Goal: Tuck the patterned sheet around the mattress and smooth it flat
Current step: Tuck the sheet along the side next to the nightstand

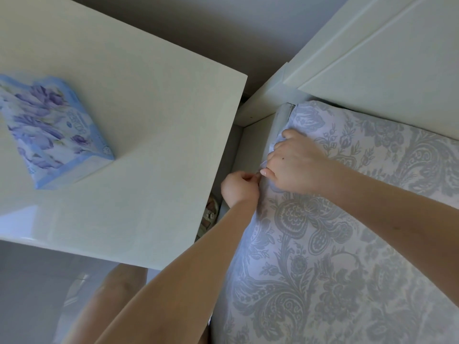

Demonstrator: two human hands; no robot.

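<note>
Here the patterned sheet [335,256] lies over the top of the mattress [280,125], and both hands meet at its side edge. That edge runs lengthways away from the person toward the headboard [372,58].

The right hand [295,165] sits on top, with its fingers curled over the edge and bunching the cloth under them. The left hand [239,187] is just below and beside it, down in the gap next to the bed. Its fingers are curled, and thumb and fingertip pinch the hem of the sheet where it touches the right thumb.

Beyond the right hand's knuckles, toward the headboard, a bare grey strip shows that looks like uncovered mattress side. The corner there is probably not wrapped yet. The slack to be worked therefore lies ahead of the hands along the edge, and the right hand is the nearer of the two to that corner. The left hand is better placed to push cloth down and under.

Close on the left hand's outer side stands a white tabletop [124,120] carrying a floral box [49,130], which leaves little room in the gap.
</note>
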